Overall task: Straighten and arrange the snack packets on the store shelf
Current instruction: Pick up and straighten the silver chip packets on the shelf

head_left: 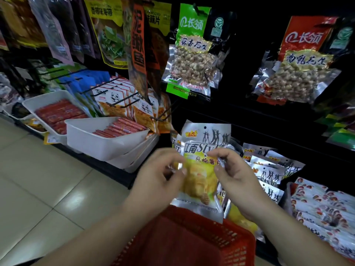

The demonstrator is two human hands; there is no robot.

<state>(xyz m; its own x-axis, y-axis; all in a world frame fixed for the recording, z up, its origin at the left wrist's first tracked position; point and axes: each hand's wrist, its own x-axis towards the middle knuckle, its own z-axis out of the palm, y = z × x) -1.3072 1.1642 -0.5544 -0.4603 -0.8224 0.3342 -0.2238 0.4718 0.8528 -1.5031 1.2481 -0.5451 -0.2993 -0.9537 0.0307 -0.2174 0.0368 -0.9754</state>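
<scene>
Silver snack packets (201, 181) are being pinched by the left hand (159, 179) and right hand (236, 175); top edges should be aligned evenly.

Shop aisle: snack packets (192, 54) hanging on pegs (107, 84), stocked shelf bins (103, 143).

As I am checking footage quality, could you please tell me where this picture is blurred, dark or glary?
Head view: the left hand and right hand, pinching the silver and yellow snack packet, are motion-blurred; the black shelf back is underexposed; light glares off the cream floor tiles; wide-angle distortion tilts the white plastic tray.
</scene>
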